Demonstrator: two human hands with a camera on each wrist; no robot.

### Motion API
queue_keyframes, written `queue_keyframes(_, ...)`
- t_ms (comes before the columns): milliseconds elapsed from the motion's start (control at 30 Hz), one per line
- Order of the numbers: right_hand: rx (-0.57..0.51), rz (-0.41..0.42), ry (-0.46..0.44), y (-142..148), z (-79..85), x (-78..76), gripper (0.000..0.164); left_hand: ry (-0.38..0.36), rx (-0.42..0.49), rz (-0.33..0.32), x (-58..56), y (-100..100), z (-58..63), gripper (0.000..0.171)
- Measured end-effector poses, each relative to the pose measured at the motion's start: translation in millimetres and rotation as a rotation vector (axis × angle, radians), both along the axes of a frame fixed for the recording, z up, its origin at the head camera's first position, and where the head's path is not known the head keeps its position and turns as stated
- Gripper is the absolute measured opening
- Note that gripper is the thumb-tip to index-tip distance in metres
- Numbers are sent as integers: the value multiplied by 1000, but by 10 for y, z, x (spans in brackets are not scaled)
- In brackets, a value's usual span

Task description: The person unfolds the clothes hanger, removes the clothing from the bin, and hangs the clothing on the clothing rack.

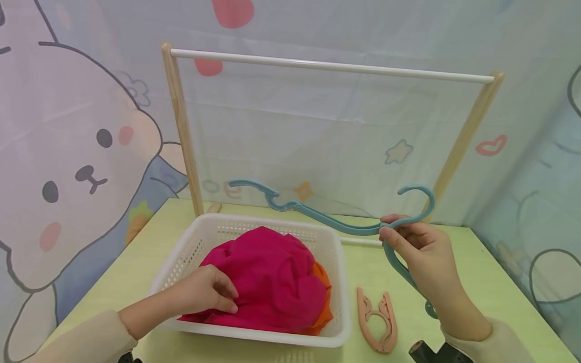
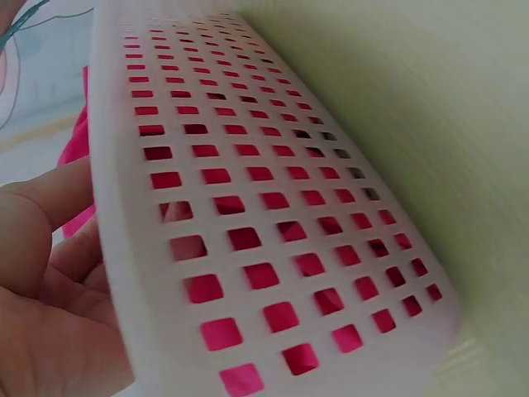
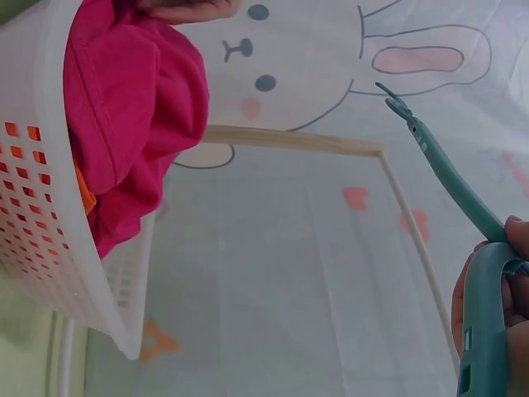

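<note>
My right hand pinches a blue-green folding clothes hanger at its middle, just below the hook. One arm of the hanger stretches left above the basket's back rim, while the other slants down beside my wrist. In the right wrist view, part of the hanger stands close to the camera. My left hand reaches over the front left of a white basket, fingers loosely bent and fingertips at a crumpled magenta cloth. The basket wall hides some of those fingers in the left wrist view.
An orange cloth pokes out beneath the magenta one. Right of the basket lies a folded peach hanger on the pale green table. Behind stands a rack with wooden posts and a white rail, before a printed cloth backdrop.
</note>
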State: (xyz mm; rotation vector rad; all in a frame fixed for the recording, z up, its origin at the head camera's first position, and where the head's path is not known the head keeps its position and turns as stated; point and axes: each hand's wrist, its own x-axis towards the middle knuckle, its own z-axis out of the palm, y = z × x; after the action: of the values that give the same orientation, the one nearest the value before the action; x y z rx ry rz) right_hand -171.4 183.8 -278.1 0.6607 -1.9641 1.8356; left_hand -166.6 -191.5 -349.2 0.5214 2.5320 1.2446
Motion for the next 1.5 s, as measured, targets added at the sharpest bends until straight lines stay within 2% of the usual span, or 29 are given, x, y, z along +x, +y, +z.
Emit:
queue_keyframes(200, 7, 8, -6, -23, -37, 15, 20, 37, -34, -26, -52, -3, -37, 21)
queue_keyframes(467, -2, 16, 2, -29, -92, 10, 21, 221, -157, -87, -112, 41, -105, 14)
queue_keyframes(600, 8, 15, -6, -25, -114, 7, 19, 287, -194, -124, -121, 66, -157, 15)
queue_keyframes(833, -1, 27, -5, -25, -129, -3, 20, 262, -205, -129, -126, 92, -225, 14)
queue_keyframes(1033, -6, 32, -11, -30, -135, -7, 20, 250, -209, -134, -134, 92, -271, 4)
queue_keyframes(1300, -1, 28, -8, -27, -145, -21, 19, 260, -230, -156, -145, 125, -307, 6)
queue_keyframes(1500, -18, 39, -17, -24, -145, -23, 21, 242, -195, -139, -133, 159, -324, 9)
